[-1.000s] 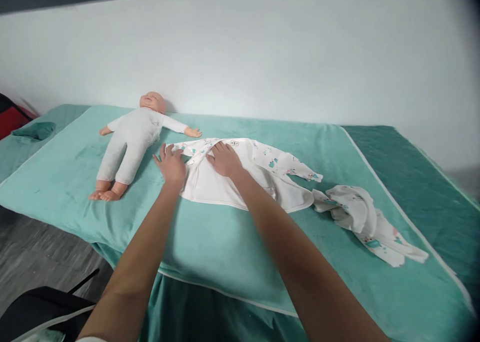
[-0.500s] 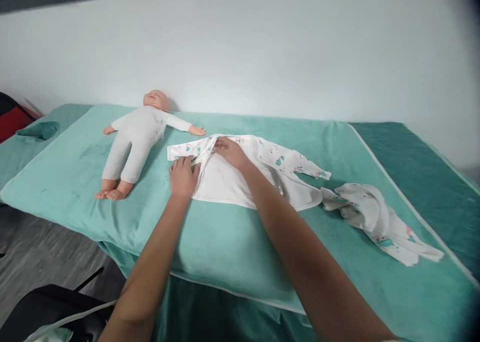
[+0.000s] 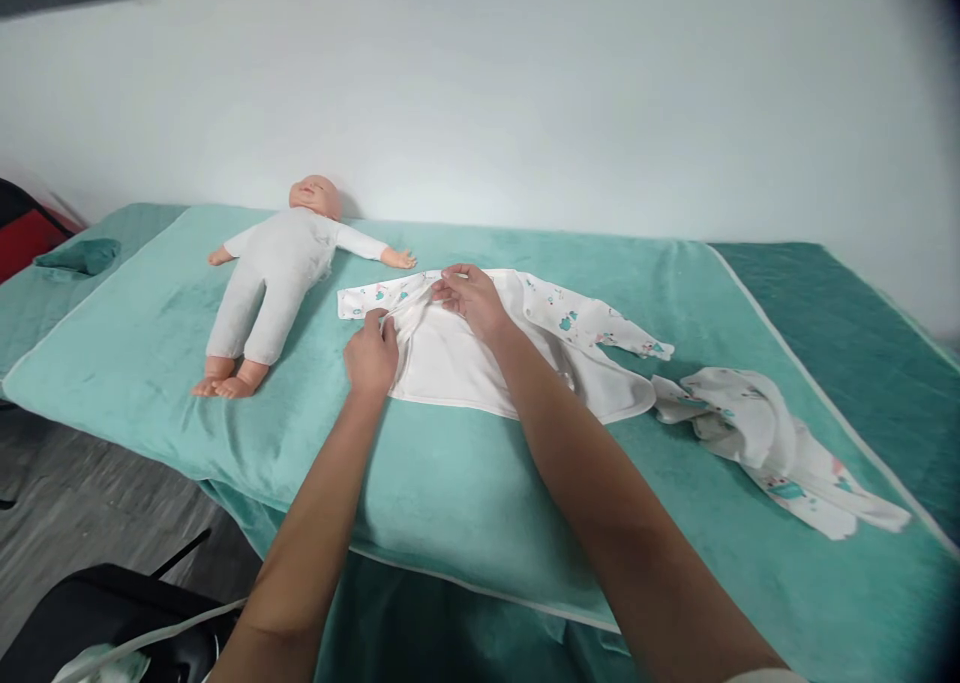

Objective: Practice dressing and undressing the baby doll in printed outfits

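A white baby shirt (image 3: 465,368) with a small coloured print on its sleeves lies spread open on the green cover, inner side up. My left hand (image 3: 371,353) is closed on the shirt's left edge, just below the left sleeve. At the neckline, my right hand (image 3: 472,298) pinches the fabric between thumb and fingers. To the left, a baby doll (image 3: 274,273) with a white cloth body lies on its back, one arm stretched towards the shirt.
A crumpled printed baby garment (image 3: 772,443) lies right of the shirt. The green cover (image 3: 465,503) drapes over a bed against a white wall (image 3: 525,93). A black chair (image 3: 112,623) with a pale cable stands at the lower left.
My right hand has lifted slightly and turned, its fingers now more visible at the neckline. My left fingers have curled in on the shirt's edge. The view has shifted a little.
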The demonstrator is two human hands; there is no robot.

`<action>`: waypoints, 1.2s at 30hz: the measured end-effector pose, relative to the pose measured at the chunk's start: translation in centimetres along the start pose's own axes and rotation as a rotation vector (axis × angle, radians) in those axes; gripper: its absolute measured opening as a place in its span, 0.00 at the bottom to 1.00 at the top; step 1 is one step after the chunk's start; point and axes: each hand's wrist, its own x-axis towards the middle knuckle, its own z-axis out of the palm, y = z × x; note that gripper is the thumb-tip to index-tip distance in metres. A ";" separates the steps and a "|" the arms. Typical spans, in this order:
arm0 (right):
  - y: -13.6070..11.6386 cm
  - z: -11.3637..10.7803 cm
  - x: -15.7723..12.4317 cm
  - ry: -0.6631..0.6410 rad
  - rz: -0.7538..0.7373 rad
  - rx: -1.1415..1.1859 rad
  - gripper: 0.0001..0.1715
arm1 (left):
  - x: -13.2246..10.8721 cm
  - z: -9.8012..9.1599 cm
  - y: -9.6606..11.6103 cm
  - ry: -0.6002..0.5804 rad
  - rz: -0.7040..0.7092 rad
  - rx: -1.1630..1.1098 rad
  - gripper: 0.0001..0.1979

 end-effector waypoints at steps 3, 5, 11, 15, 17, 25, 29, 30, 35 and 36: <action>0.2 -0.1 -0.3 -0.083 -0.081 -0.039 0.23 | 0.0 -0.1 -0.2 0.083 -0.018 -0.020 0.16; 0.5 0.1 -0.4 -0.129 -0.162 -0.167 0.16 | -0.1 -0.3 -0.1 0.177 0.068 -0.024 0.16; 1.4 1.0 -0.7 -0.232 -0.338 -0.779 0.18 | -1.6 -1.0 0.6 0.070 0.520 -0.016 0.16; 1.8 0.9 -1.7 -0.091 -0.381 -1.204 0.28 | -3.1 -1.3 0.8 -0.101 0.642 -0.012 0.16; 1.8 0.5 -2.6 -0.003 -0.304 -1.363 0.32 | -3.9 -1.5 0.8 -0.139 0.653 -0.001 0.17; 0.3 -4.4 -5.6 0.158 -0.070 -1.539 0.43 | -5.6 -2.4 0.3 -0.187 0.641 0.048 0.25; -0.2 -5.9 -6.9 0.180 -0.106 -1.584 0.40 | -5.8 -2.4 0.4 -0.166 0.625 0.064 0.25; -0.2 -5.9 -7.5 0.151 -0.135 -1.601 0.38 | -5.7 -2.4 0.4 -0.162 0.626 0.066 0.25; -1.1 -6.5 -11.1 0.073 -0.404 -1.617 0.29 | -5.6 -2.3 0.2 -0.133 0.625 0.062 0.24; -1.4 -7.3 -11.7 0.125 -0.452 -1.593 0.28 | -5.6 -2.3 0.1 -0.131 0.621 0.061 0.24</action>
